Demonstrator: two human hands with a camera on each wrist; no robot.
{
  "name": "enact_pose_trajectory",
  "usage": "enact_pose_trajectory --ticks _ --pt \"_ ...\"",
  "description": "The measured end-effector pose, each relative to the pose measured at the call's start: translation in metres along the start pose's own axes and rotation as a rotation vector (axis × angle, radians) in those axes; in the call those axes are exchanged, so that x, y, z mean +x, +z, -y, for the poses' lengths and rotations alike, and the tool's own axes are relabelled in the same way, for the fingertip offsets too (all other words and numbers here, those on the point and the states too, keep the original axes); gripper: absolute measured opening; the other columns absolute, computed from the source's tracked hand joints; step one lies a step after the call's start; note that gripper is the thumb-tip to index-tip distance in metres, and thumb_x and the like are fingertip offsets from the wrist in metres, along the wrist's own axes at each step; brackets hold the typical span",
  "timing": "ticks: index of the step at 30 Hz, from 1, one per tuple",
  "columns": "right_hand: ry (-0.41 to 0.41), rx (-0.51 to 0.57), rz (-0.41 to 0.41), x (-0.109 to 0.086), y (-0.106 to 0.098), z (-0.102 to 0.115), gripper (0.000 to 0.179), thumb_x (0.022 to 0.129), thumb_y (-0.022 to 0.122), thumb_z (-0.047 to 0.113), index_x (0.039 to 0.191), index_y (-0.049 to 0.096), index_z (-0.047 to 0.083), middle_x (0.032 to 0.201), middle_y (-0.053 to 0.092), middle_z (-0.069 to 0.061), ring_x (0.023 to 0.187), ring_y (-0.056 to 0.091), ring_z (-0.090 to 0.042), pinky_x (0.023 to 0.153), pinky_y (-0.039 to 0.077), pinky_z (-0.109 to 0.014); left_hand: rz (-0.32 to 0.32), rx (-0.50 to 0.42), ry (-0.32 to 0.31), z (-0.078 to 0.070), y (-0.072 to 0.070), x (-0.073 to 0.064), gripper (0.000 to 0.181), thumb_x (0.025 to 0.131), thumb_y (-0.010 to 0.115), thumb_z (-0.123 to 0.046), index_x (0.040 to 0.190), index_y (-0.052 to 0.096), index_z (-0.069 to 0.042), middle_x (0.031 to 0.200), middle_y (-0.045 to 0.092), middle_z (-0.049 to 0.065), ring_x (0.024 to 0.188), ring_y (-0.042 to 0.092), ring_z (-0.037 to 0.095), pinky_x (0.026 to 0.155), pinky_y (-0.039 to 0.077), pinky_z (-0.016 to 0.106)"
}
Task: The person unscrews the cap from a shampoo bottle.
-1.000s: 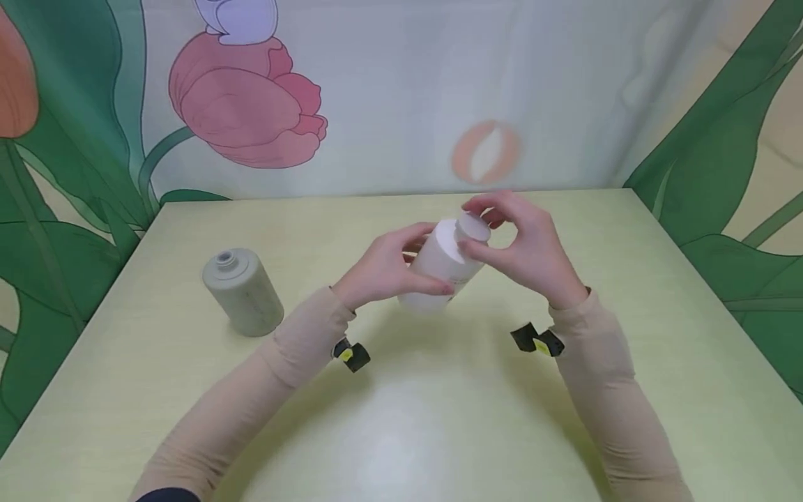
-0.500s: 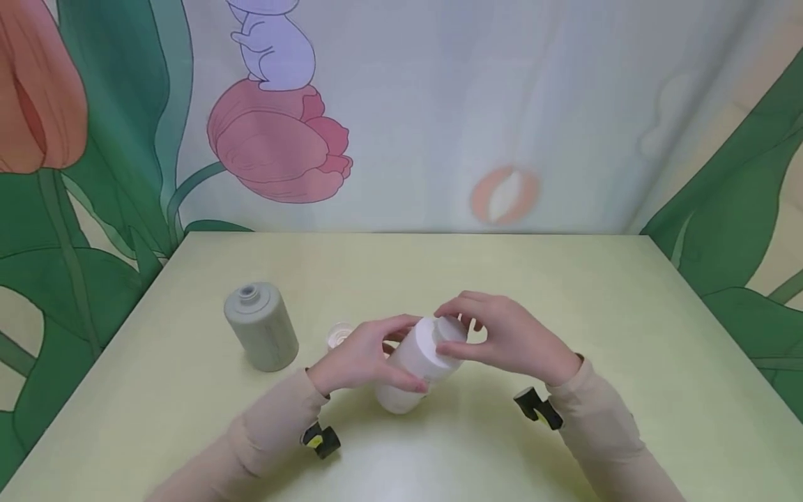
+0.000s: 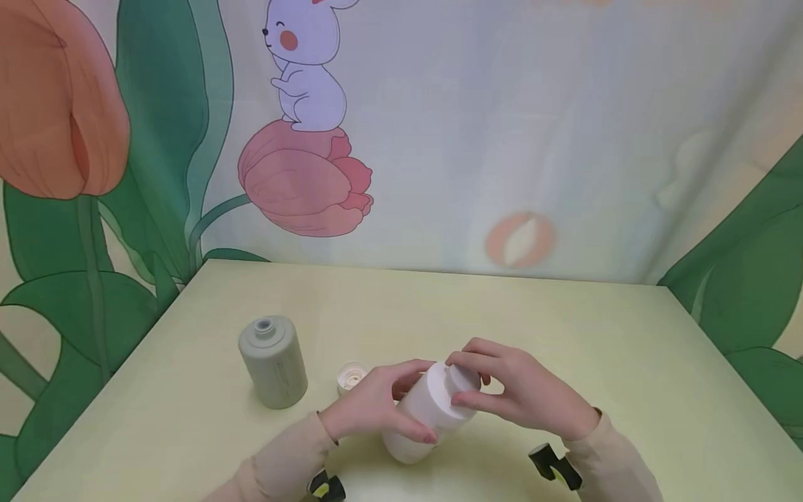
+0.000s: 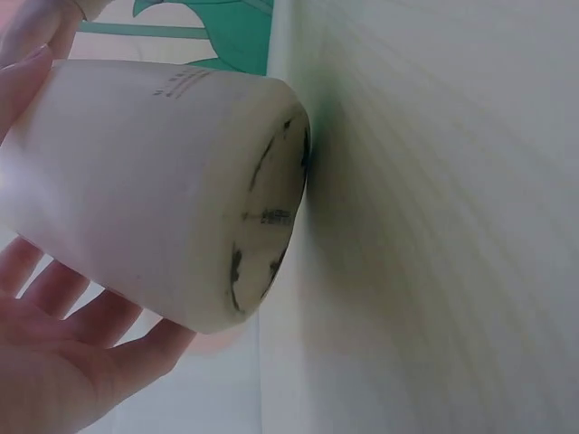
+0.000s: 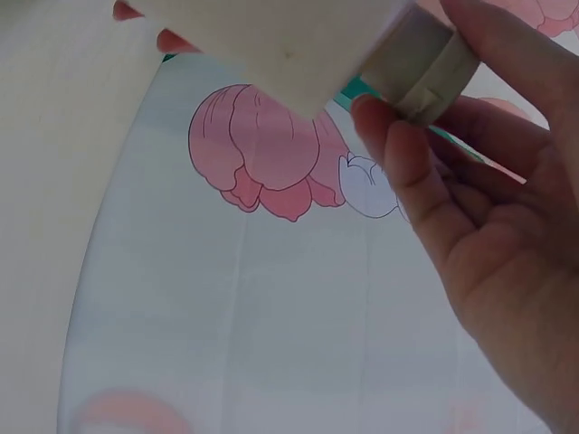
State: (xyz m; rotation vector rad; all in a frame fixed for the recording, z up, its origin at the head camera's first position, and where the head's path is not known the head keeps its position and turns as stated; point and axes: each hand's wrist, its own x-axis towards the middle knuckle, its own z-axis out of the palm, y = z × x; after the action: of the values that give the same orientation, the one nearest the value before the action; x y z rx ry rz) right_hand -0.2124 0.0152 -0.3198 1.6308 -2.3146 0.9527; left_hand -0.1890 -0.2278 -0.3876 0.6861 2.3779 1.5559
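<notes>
A white bottle [image 3: 422,411] leans to the right in front of me, its base low over the table. My left hand [image 3: 375,404] grips its body, thumb on the near side and fingers behind; the left wrist view shows the bottle's dark-marked bottom [image 4: 271,217]. At the bottle's top, my right hand [image 3: 523,390] pinches the white cap [image 3: 463,380] between thumb and fingers. That same cap, with a ridge on its side, shows between the fingertips in the right wrist view.
A grey-green bottle [image 3: 274,362] with an uncapped neck stands upright to the left. Behind my left hand a small white round cap [image 3: 351,376] lies with its hollow side up. A printed curtain [image 3: 439,139] hangs behind the table's far edge [image 3: 564,280].
The head view has tilted up, showing more curtain. Both hands and the white bottle have come nearer to me, and the small round cap behind them has come into sight.
</notes>
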Motion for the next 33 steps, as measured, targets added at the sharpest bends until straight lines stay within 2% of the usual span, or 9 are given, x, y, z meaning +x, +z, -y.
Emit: enact_pose_trajectory --ticks 6,12,14,17,19,22,24,27,33 --pt "-0.057 -0.022 0.002 -0.003 -0.003 -0.002 0.031 0.086 0.073 0.018 0.114 0.065 0.01 0.099 0.06 0.007 0.083 0.056 -0.001 0.071 0.049 -0.012 -0.015 -0.001 -0.015 0.0 0.004 0.001 0.076 0.068 0.088 -0.026 0.134 0.052 -0.031 0.118 0.069 -0.002 0.1 0.066 0.008 0.087 0.05 0.029" --pt "-0.189 -0.002 0.059 -0.004 -0.01 -0.004 0.039 0.084 0.074 0.012 0.122 0.064 0.012 0.112 0.061 0.001 0.095 0.059 -0.008 0.082 0.05 -0.014 0.02 -0.004 0.007 0.003 0.005 0.003 0.078 0.066 0.089 -0.022 0.135 0.053 -0.029 0.123 0.067 -0.002 0.104 0.064 0.009 0.091 0.048 0.028" --pt "-0.181 -0.011 0.06 -0.004 -0.011 -0.003 0.04 0.085 0.074 0.013 0.123 0.063 0.013 0.113 0.061 0.001 0.097 0.06 -0.008 0.082 0.051 -0.016 0.019 -0.007 0.006 0.003 0.004 0.003 0.077 0.067 0.089 -0.021 0.135 0.053 -0.028 0.124 0.067 -0.001 0.105 0.064 0.009 0.091 0.048 0.029" --pt "-0.087 -0.054 0.039 -0.003 -0.01 -0.001 0.044 0.085 0.074 0.024 0.127 0.061 0.016 0.115 0.063 0.005 0.098 0.061 -0.005 0.081 0.052 -0.017 0.008 -0.008 -0.011 0.002 0.003 0.001 0.076 0.067 0.089 -0.023 0.135 0.053 -0.029 0.123 0.067 -0.001 0.105 0.064 0.009 0.091 0.048 0.029" --pt "-0.04 -0.148 0.006 -0.003 -0.009 0.001 0.044 0.085 0.073 0.034 0.125 0.062 0.018 0.107 0.064 0.009 0.092 0.061 -0.003 0.077 0.051 -0.017 0.012 -0.005 -0.02 0.001 0.003 0.0 0.076 0.067 0.089 -0.024 0.134 0.054 -0.031 0.122 0.068 -0.003 0.104 0.065 0.009 0.09 0.049 0.029" --pt "-0.003 -0.313 -0.062 -0.003 -0.008 0.005 0.037 0.084 0.071 0.045 0.111 0.065 0.021 0.089 0.064 0.015 0.078 0.057 0.002 0.071 0.048 -0.018 0.021 0.005 -0.029 0.0 0.003 -0.001 0.076 0.067 0.089 -0.026 0.134 0.054 -0.035 0.121 0.067 -0.007 0.102 0.064 0.008 0.09 0.048 0.029" --pt "-0.011 -0.378 -0.089 -0.002 -0.007 0.007 0.03 0.084 0.071 0.047 0.1 0.066 0.022 0.079 0.061 0.018 0.071 0.053 0.004 0.069 0.045 -0.019 0.024 0.0 -0.028 0.001 0.003 -0.002 0.076 0.067 0.089 -0.026 0.133 0.054 -0.036 0.121 0.067 -0.009 0.102 0.064 0.008 0.09 0.048 0.029" --pt "-0.055 -0.386 -0.101 -0.002 -0.007 0.008 0.022 0.085 0.072 0.043 0.091 0.066 0.022 0.075 0.058 0.019 0.068 0.05 0.005 0.069 0.043 -0.019 0.028 -0.018 -0.025 0.001 0.003 -0.003 0.076 0.068 0.088 -0.023 0.134 0.053 -0.036 0.121 0.066 -0.01 0.102 0.064 0.007 0.09 0.048 0.029" --pt "-0.164 -0.355 -0.065 -0.004 -0.013 0.008 0.022 0.083 0.076 0.031 0.1 0.068 0.019 0.088 0.061 0.013 0.075 0.052 -0.001 0.071 0.045 -0.014 0.056 -0.008 0.012 0.0 0.002 -0.001 0.076 0.068 0.088 -0.023 0.134 0.053 -0.037 0.122 0.065 -0.01 0.101 0.063 0.007 0.09 0.048 0.027"
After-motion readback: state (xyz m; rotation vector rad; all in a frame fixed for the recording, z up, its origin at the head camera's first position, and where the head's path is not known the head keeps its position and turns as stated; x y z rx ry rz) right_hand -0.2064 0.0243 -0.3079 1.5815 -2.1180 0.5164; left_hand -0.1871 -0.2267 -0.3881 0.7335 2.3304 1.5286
